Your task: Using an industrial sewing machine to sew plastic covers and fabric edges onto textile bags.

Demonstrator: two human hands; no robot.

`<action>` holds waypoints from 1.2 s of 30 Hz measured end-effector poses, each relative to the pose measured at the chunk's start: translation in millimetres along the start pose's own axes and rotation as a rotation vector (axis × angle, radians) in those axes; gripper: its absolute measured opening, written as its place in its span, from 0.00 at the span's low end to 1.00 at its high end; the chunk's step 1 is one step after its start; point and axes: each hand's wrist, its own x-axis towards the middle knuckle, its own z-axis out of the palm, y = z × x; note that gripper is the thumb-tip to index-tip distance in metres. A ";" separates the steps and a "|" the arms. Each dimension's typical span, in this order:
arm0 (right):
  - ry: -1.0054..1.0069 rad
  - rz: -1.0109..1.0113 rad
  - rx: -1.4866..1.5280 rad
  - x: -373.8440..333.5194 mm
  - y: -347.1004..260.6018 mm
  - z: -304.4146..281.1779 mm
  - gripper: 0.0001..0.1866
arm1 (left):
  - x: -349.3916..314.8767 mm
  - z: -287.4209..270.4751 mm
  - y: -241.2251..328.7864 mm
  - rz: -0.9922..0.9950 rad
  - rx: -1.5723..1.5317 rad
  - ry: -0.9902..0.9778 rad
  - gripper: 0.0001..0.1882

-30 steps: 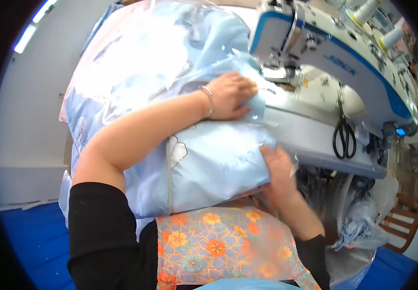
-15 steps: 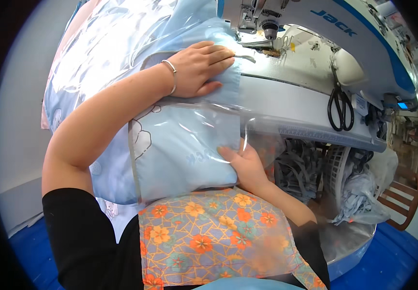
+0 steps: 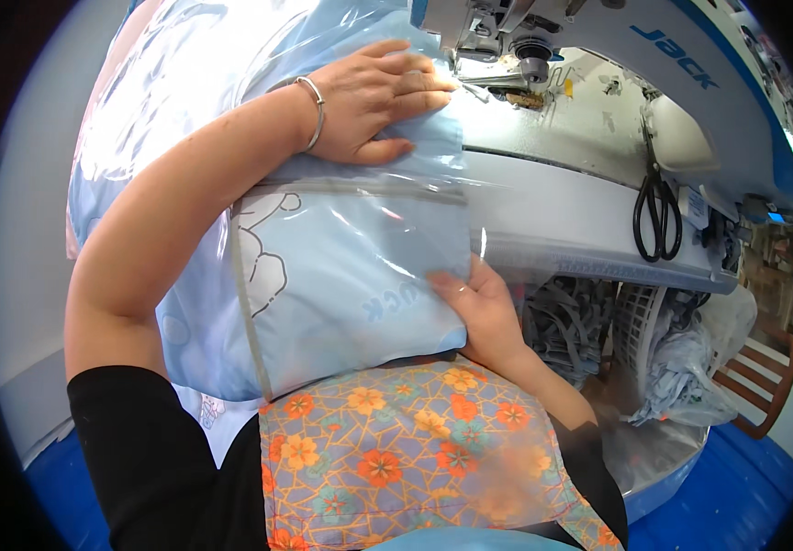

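Observation:
My left hand (image 3: 376,103) lies flat with its fingers spread on light blue fabric (image 3: 433,151), its fingertips close to the presser foot of a sewing machine (image 3: 589,55). Shiny clear plastic covers much of the cloth. Below that hand hangs a blue printed panel (image 3: 360,285) with grey binding along its upper and left edges and a cartoon outline. My right hand (image 3: 486,308) pinches the panel's right edge, thumb on top; its other fingers are partly hidden beneath.
Black-handled scissors (image 3: 657,216) lie on the machine bed at the right. Under the table edge (image 3: 598,257) stand a white plastic basket (image 3: 635,335), grey strips (image 3: 566,321) and a bag of blue scraps (image 3: 686,367). A wooden stool (image 3: 759,386) is at far right.
My left fingers have spread wider and the hand sits slightly higher in view. The panel and its plastic lie flatter, with the upper binding straighter. My right hand keeps hold of the edge.

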 end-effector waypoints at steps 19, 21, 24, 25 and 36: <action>0.097 -0.194 0.140 1.6 -12.7 13.4 0.25 | 3.4 -5.2 -4.4 0.065 -0.055 0.047 0.33; 0.065 -0.202 0.104 -1.9 -17.5 13.4 0.27 | 2.2 -4.6 -5.2 0.074 -0.031 0.062 0.30; 0.040 -0.230 0.042 -2.9 -20.1 10.6 0.28 | 4.8 -5.1 -6.7 0.096 -0.015 0.069 0.31; 0.040 -0.247 0.014 -2.5 -20.4 9.9 0.27 | 5.6 -6.6 -8.7 0.095 -0.017 0.059 0.31; 0.060 -0.191 -0.042 4.2 -23.5 2.2 0.18 | 8.1 -2.4 -17.6 0.132 -0.077 0.151 0.24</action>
